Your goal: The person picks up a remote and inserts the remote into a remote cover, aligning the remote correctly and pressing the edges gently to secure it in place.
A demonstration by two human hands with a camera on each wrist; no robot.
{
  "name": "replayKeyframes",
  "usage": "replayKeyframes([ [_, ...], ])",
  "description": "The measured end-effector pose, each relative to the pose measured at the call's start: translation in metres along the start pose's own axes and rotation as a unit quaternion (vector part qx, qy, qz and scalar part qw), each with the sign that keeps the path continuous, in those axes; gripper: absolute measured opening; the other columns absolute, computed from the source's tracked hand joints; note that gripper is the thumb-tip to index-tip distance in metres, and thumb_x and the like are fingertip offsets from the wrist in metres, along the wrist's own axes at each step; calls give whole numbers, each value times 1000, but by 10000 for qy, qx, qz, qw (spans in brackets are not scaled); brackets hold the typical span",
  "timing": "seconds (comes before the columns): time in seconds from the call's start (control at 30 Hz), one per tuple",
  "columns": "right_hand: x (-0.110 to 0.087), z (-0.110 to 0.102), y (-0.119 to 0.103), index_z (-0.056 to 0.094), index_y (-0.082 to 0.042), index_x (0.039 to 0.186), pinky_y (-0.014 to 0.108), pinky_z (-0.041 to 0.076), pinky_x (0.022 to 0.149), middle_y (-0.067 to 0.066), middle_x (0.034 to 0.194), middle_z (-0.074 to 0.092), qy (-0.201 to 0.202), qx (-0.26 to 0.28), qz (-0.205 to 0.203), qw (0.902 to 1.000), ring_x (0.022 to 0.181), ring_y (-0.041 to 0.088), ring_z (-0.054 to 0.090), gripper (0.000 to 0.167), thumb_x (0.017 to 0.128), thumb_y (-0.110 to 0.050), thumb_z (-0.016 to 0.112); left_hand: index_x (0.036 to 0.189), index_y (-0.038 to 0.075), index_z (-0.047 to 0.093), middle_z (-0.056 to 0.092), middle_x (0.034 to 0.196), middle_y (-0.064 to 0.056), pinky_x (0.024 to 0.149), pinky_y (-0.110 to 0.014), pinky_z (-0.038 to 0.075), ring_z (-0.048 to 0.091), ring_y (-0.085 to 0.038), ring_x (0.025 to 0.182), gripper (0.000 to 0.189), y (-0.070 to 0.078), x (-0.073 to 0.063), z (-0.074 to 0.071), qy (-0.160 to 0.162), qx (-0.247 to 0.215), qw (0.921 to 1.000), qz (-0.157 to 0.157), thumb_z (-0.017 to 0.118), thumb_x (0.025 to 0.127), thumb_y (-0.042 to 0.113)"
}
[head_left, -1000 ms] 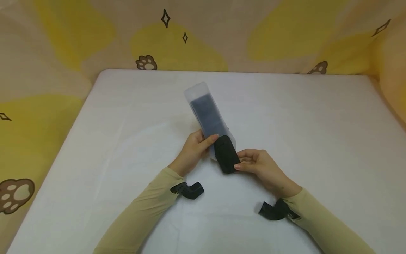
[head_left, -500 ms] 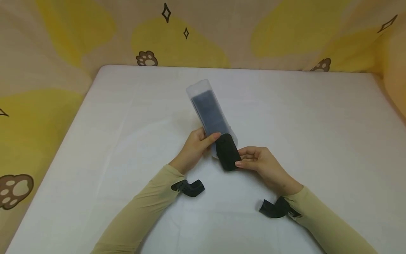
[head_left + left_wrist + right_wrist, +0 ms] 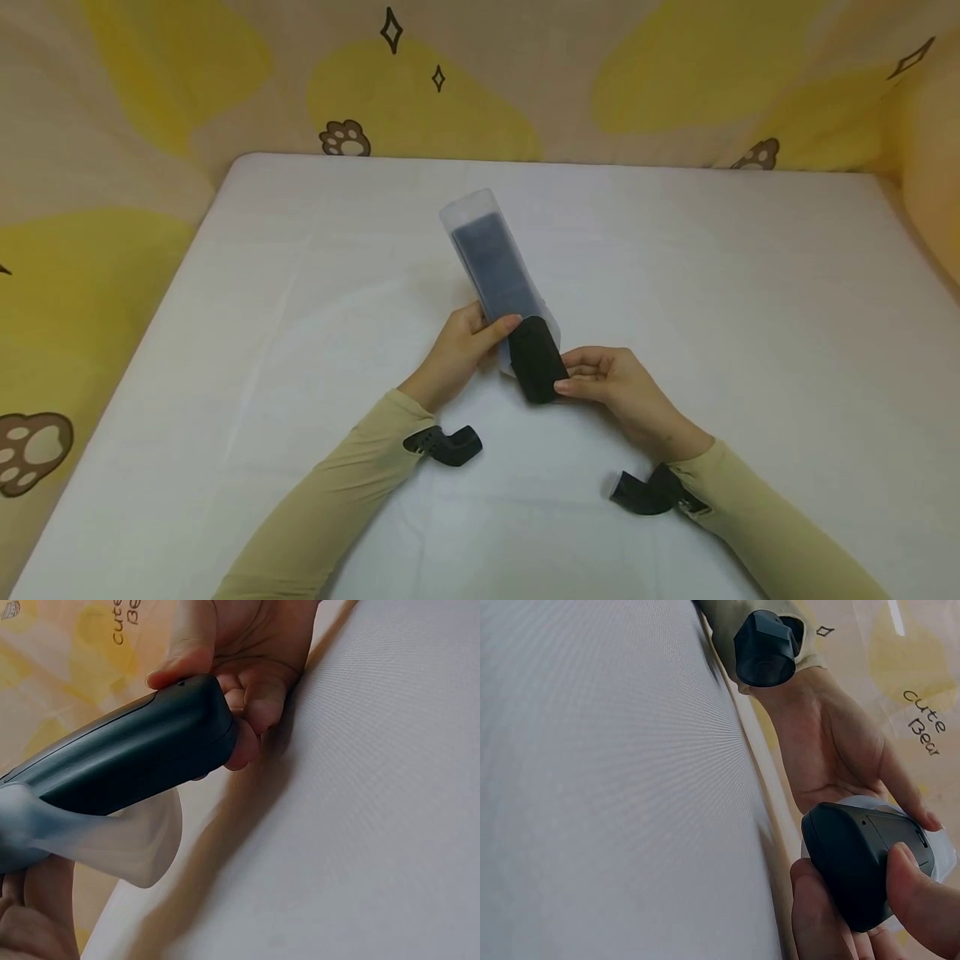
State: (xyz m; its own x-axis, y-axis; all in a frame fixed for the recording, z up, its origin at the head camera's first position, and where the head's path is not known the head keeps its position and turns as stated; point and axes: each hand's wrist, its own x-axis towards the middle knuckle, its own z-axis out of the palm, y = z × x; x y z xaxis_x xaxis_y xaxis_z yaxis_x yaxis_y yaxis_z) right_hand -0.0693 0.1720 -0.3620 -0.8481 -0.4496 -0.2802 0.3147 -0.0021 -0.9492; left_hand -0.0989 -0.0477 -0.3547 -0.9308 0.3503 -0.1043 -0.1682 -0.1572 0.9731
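Observation:
A black remote control [image 3: 539,367] sits partly inside a translucent cover [image 3: 471,208]; its covered length looks dark grey through the material. Its bare end, with a battery-door seam in the right wrist view, points toward me. My left hand [image 3: 455,348] grips the covered part from the left, thumb on top by the cover's mouth. My right hand [image 3: 618,392] pinches the bare end between thumb and fingers. In the left wrist view a flap of the cover hangs below the remote control [image 3: 142,746]. Both hands hold it tilted above the table; the fingers underneath are mostly hidden.
A white-covered table [image 3: 300,275] extends beneath both arms. Patterned yellow-beige cloth [image 3: 570,83] hangs behind it and at the sides. A black wrist camera [image 3: 456,447] sticks out from the left sleeve, and another wrist camera [image 3: 645,493] from the right.

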Motion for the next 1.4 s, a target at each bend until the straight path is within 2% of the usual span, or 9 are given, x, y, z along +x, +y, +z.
replayKeyframes([
  [0.07, 0, 0, 0, 52, 19, 112, 29, 54, 78, 6, 89, 70, -7, 47, -6, 10000, 84, 14, 67, 34, 83, 7, 64, 121, -10, 50, 65, 93, 1, 68, -20, 41, 49, -7, 77, 34, 0, 0, 0, 20, 96, 9999, -55, 55, 96, 13],
  [0.13, 0, 0, 1, 53, 18, 112, 29, 54, 79, 6, 90, 70, -27, 81, -24, 10000, 84, 14, 67, 33, 83, 7, 64, 121, -9, 50, 66, 95, 1, 71, -20, 43, 52, -6, 80, 31, 1, 0, 0, 48, 141, 9998, -105, 52, 96, 8],
  [0.3, 0, 0, 1, 53, 18, 110, 29, 54, 78, 6, 89, 70, -41, 108, -63, 9999, 84, 14, 67, 31, 83, 8, 64, 119, -9, 51, 63, 84, 4, 65, -21, 39, 47, -8, 73, 28, 1, 1, 1, 87, 253, 9995, -171, 52, 97, 7],
  [0.47, 1, 0, 0, 53, 18, 110, 29, 54, 77, 5, 88, 70, 9, 80, -17, 10000, 83, 14, 67, 31, 82, 8, 64, 117, -8, 53, 50, 69, 5, 56, -24, 31, 37, -12, 63, 26, 1, 1, 1, 72, 379, 9991, -200, 52, 97, 8],
  [0.73, 0, 0, 0, 53, 18, 110, 29, 54, 77, 6, 88, 70, 74, 121, 4, 9999, 83, 14, 67, 32, 82, 9, 64, 115, -8, 54, 45, 64, 2, 53, -25, 28, 35, -14, 60, 25, 0, 1, 2, 66, 489, 9986, -190, 53, 97, 10],
  [0.93, 1, 0, 0, 53, 19, 110, 30, 54, 77, 6, 88, 70, 62, 144, -3, 9999, 83, 14, 67, 32, 82, 9, 64, 116, -7, 54, 53, 71, 5, 56, -24, 31, 38, -13, 64, 27, 0, 1, 2, 27, 454, 9986, -257, 53, 97, 11],
  [1.03, 1, -1, 0, 53, 18, 110, 30, 54, 78, 6, 88, 70, 51, 156, 3, 9999, 83, 15, 67, 32, 82, 8, 64, 117, -8, 53, 56, 76, 6, 62, -22, 37, 45, -10, 69, 29, 1, 2, 1, 31, 342, 9990, -292, 53, 97, 12],
  [1.2, 1, -1, -1, 57, 14, 106, 28, 54, 76, 5, 88, 70, -109, 154, -32, 9998, 82, 13, 67, 26, 82, 6, 65, 112, -8, 55, 59, 78, 4, 68, -22, 46, 54, -7, 74, 29, 3, 2, 0, 275, -106, 9985, -460, 50, 98, 18],
  [1.4, 0, 0, -2, 59, 12, 104, 26, 54, 75, 5, 88, 69, -218, 139, -70, 9996, 81, 13, 66, 24, 82, 5, 66, 118, -9, 53, 65, 96, -3, 77, -25, 50, 62, -9, 89, 32, 7, 3, 0, 904, -527, 9934, -465, 52, 96, 14],
])
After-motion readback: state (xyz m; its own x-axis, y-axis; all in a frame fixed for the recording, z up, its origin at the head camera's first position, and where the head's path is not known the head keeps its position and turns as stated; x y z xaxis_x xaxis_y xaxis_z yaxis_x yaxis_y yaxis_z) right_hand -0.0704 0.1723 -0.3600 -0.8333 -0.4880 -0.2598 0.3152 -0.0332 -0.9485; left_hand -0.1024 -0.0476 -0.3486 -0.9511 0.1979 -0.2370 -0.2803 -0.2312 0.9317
